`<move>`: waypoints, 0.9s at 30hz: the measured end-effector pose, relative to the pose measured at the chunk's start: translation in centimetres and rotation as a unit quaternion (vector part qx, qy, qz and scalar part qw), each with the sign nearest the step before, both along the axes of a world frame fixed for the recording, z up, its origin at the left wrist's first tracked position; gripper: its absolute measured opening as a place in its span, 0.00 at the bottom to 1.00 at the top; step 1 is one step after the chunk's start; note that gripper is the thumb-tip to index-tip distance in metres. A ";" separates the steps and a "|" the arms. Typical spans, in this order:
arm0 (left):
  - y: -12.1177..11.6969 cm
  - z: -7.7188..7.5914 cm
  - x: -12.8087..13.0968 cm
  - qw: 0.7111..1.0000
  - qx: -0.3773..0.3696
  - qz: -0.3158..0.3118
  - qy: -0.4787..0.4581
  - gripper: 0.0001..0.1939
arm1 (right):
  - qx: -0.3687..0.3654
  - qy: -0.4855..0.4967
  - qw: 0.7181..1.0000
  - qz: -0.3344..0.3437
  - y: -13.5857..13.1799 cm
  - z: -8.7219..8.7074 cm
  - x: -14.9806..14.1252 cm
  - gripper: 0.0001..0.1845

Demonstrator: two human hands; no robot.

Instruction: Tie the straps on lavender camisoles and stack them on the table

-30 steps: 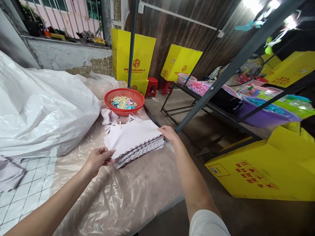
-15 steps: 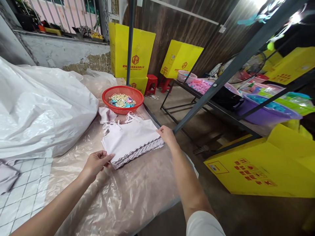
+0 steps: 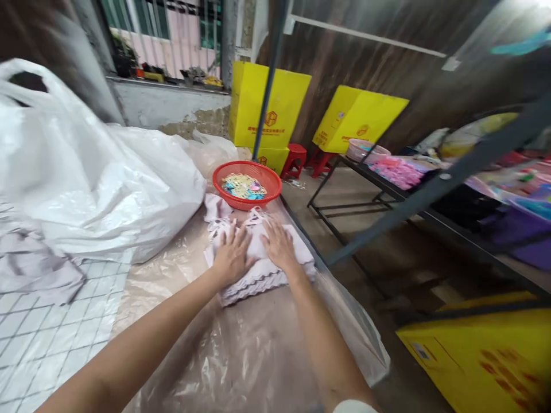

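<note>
Both palms rest on a stack of pale pinkish-white cloth pieces [image 3: 262,279] with scalloped front edges and thin ties at the back. My left hand [image 3: 233,256] lies flat on the left part of the top piece, fingers spread. On the right part, my right hand [image 3: 278,244] is also flat with its fingers apart. Just behind the stack stands a red plastic basket [image 3: 275,190] holding cream and blue small pieces. A crumpled bit of the same pale cloth [image 3: 216,206] sits between basket and stack.
Clear plastic sheeting [image 3: 206,355] covers the table. A large white plastic bag [image 3: 142,201] bulges at the left, beside loose pale cloth [image 3: 34,264]. A dark metal bar [image 3: 387,218] slants across the right. Yellow boxes [image 3: 271,103] and red stools [image 3: 294,160] stand behind.
My hands let go of the stack's front corners and moved inward onto its top, flattening out. The camera view has swung left, so the scene sits farther right.
</note>
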State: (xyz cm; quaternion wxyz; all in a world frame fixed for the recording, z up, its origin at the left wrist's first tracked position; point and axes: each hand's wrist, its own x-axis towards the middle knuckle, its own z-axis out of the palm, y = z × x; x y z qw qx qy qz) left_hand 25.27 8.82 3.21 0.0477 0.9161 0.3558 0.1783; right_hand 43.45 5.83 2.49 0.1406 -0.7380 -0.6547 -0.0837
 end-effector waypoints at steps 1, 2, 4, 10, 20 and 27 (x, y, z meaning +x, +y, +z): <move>0.2 -0.2 0.1 1.000 -0.017 0.000 0.015 0.34 | 0.005 0.002 1.000 0.004 0.2 -0.7 0.1 0.27; 0.3 -0.3 0.1 0.999 -0.030 -0.002 0.021 0.36 | 0.021 0.002 1.000 0.004 0.3 -1.2 0.4 0.27; 0.5 -0.4 0.1 0.998 -0.048 -0.007 0.029 0.38 | 0.053 -0.003 0.998 0.015 0.8 -2.2 1.3 0.27; 1.1 0.3 -1.1 0.999 -0.001 -0.035 -0.011 0.38 | 0.142 -0.010 0.987 0.071 3.0 -2.9 3.3 0.34; -0.8 -0.8 -30.0 0.910 -0.084 0.406 -0.019 0.12 | 0.330 -0.003 0.923 0.197 -5.3 1.5 -5.5 0.25; -3.2 -0.7 -31.3 0.939 -0.136 0.316 0.015 0.09 | 0.168 0.097 0.900 0.390 -7.7 1.0 -19.4 0.10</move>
